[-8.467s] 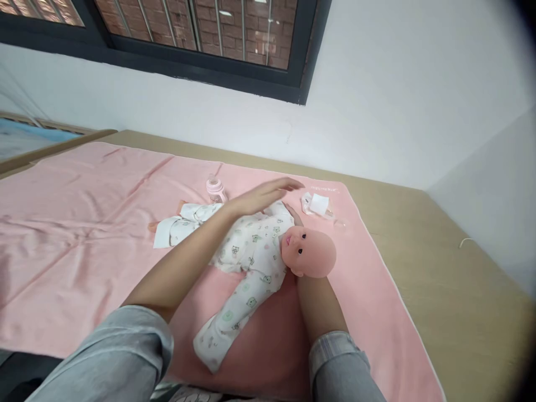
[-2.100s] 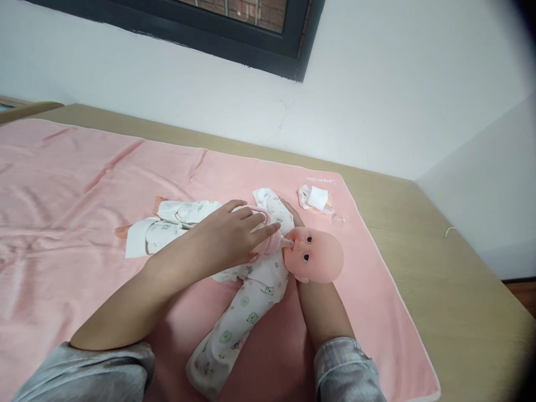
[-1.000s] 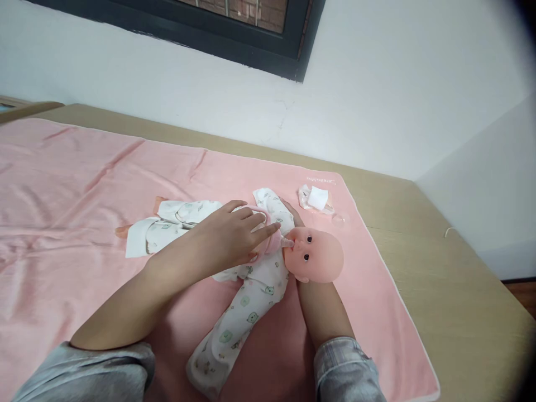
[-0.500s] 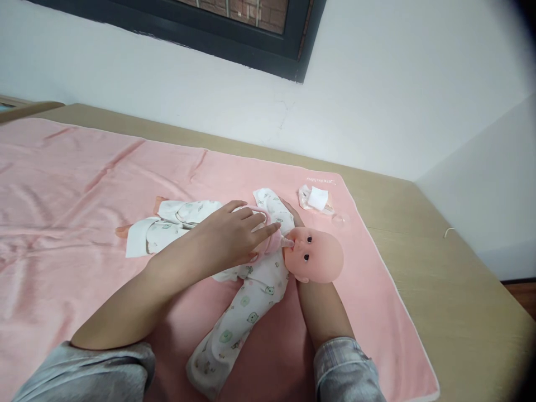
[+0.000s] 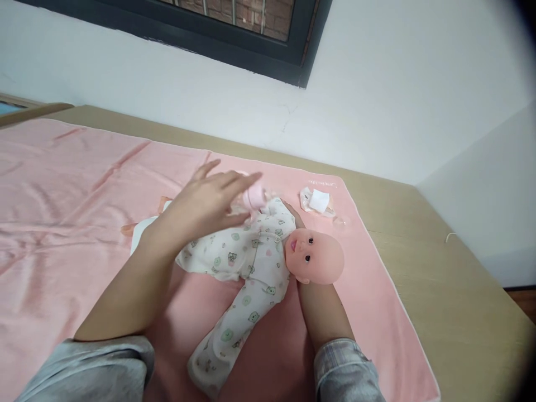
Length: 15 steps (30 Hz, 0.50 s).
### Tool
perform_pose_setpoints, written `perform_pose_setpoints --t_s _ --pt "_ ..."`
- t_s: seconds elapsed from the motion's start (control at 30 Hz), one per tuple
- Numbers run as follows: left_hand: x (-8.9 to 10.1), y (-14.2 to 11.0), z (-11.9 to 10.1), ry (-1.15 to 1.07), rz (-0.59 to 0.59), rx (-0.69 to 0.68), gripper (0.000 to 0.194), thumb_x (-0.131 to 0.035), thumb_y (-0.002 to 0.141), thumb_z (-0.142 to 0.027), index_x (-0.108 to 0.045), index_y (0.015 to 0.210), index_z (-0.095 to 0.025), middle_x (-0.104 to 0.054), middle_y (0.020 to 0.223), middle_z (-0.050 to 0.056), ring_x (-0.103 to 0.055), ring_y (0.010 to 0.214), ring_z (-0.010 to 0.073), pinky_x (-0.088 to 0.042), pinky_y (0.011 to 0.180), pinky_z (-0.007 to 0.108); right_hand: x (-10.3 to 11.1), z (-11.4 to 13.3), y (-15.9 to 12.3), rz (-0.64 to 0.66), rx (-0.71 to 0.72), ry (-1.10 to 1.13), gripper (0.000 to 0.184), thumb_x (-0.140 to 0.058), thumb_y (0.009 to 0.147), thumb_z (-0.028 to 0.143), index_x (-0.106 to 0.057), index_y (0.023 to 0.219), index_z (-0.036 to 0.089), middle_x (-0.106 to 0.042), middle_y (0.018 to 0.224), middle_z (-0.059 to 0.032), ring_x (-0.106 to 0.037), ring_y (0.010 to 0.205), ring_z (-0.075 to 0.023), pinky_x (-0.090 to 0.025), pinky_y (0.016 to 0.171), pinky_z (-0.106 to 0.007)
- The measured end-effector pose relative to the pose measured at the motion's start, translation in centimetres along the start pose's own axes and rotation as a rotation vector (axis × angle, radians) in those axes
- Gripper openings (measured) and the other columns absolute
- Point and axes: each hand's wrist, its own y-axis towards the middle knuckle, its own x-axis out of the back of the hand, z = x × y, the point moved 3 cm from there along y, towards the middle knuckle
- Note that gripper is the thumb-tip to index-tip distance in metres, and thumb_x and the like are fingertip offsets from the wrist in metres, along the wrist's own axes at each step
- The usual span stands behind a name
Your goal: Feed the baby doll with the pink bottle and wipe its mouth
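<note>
Where pink cloth [image 5: 377,335] covers wood [image 5: 444,268], left hand [image 5: 209,202] clasps bottle [image 5: 254,197] — right hand [image 5: 295,214], grip unclear.

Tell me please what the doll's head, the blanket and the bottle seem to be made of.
Doll's head: probably vinyl or plastic; satin finish, smoothly curved.
Blanket: matte fabric, as its creases and pale edge suggest.
Bottle: perhaps plastic, from its even pink colour; blur hides finish.

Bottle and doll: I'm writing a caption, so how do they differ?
The bottle looks smaller than the doll. The bottle is held in the left hand; the doll lies face up, its head over the right forearm. The bottle looks pink; the doll wears white printed clothes. Both show pink.
</note>
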Motion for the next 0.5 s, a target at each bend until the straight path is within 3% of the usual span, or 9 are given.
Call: perform_pose_setpoints --t_s 0.07,0.1,0.23,0.33,0.5 --pt "-0.1 0.3 1.7 -0.018 -0.109 0.164 0.055 -0.055 0.088 -0.034 -0.042 0.140 -0.021 -0.063 0.118 0.006 -0.059 0.108 0.0235 -0.026 0.113 0.044 -0.7 -0.5 -0.2 0.287 -0.121 -0.283 0.039 -0.077 0.056 0.012 -0.073 0.094 0.022 -0.071 0.108 -0.0128 -0.060 0.115 -0.0413 -0.035 0.112 -0.050" --pt "-0.2 0.4 2.5 -0.030 -0.152 0.242 0.053 -0.055 0.087 -0.035 -0.045 0.137 -0.020 -0.064 0.114 0.006 -0.060 0.105 0.0237 -0.030 0.110 0.044 -0.8 -0.5 -0.2 0.322 -0.127 -0.325 0.040 -0.076 0.058 0.014 -0.073 0.098 0.021 -0.069 0.112 -0.0137 -0.057 0.120 -0.0402 -0.033 0.113 -0.047" --pt "-2.0 0.5 5.8 -0.125 -0.169 0.500 0.050 -0.050 0.088 -0.037 -0.047 0.132 -0.012 -0.065 0.104 0.008 -0.058 0.098 0.0237 -0.042 0.091 0.042 -0.9 -0.2 0.1 0.287 -0.131 -0.245 0.044 -0.077 0.053 0.007 -0.074 0.094 0.024 -0.069 0.115 -0.0135 -0.053 0.125 -0.0417 -0.031 0.112 -0.050" --pt "-4.4 0.4 8.2 -0.232 -0.103 0.569 0.057 -0.048 0.089 -0.039 -0.039 0.135 -0.006 -0.062 0.114 0.013 -0.057 0.105 0.0254 -0.046 0.084 0.037 -0.9 -0.3 0.0 0.264 -0.145 -0.200 0.044 -0.077 0.049 0.003 -0.075 0.090 0.021 -0.069 0.115 -0.0142 -0.054 0.123 -0.0410 -0.032 0.112 -0.050" --pt "-7.9 0.0 11.5 -0.238 -0.040 0.709 0.071 -0.057 0.080 -0.038 -0.033 0.142 -0.011 -0.062 0.121 0.016 -0.062 0.107 0.0331 -0.049 0.079 0.038 -0.7 -0.6 -0.4 0.194 -0.166 -0.114 0.041 -0.079 0.045 0.000 -0.074 0.080 0.021 -0.071 0.110 -0.0115 -0.058 0.120 -0.0378 -0.034 0.110 -0.049"
